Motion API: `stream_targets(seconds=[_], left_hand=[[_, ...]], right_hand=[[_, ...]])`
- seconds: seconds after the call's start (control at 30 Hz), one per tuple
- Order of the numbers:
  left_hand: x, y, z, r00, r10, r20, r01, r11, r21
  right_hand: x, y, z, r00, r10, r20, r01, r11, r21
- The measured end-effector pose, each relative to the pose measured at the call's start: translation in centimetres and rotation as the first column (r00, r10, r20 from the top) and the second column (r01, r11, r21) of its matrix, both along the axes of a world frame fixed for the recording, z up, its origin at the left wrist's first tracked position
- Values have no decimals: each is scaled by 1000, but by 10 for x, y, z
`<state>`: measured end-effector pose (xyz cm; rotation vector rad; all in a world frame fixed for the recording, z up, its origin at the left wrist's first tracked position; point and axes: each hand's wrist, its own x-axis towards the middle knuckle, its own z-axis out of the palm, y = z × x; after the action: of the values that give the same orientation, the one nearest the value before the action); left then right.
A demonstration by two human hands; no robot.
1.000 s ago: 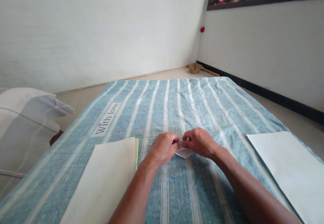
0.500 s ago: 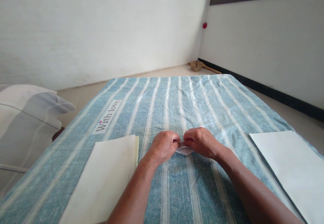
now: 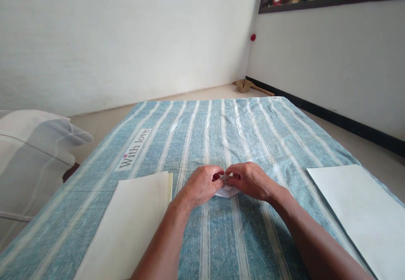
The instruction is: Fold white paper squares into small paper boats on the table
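A small piece of folded white paper point(image 3: 227, 191) is pinched between my two hands, low over the striped cloth. My left hand point(image 3: 205, 184) grips its left side with thumb and curled fingers. From the right, my right hand point(image 3: 249, 179) holds the paper the same way, and the fingertips of both hands nearly meet. Part of the paper shows below the fingers, pointing toward me; its upper part is hidden by them.
A blue and white striped cloth point(image 3: 209, 141) covers the table. White sheets point(image 3: 126, 225) lie left of my arms, and another white sheet point(image 3: 357, 208) lies on the right. Pale sheer fabric point(image 3: 34, 153) hangs beyond the left edge. A small cardboard box point(image 3: 243, 86) sits on the floor behind.
My fingers have shifted on the folded paper, and more of it shows beneath them. The whole view has tilted slightly, while the sheets stay in place on the cloth.
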<state>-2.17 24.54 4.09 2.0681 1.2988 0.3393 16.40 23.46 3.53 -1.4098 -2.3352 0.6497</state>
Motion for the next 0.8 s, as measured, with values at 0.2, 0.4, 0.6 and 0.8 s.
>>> stream_targets(seconds=[0.2,0.4,0.6,0.8], left_hand=[[-7,-1,10,989,63,137,-54,996,-69],[-22,-12,23,998,-64,8,63,998,29],[-25,-21,5,997,-74,-14,75,982,176],[-17,-20,-17,991,-45,124,6,954,300]], right_hand=[[12,-4,0,992,4,-125,-3,1000,13],[28,-15,0,952,203,-230,-185,978,98],[22,-16,-7,955,243,-172,-221,965,139],[22,-13,-15,938,242,-246,-213,967,139]])
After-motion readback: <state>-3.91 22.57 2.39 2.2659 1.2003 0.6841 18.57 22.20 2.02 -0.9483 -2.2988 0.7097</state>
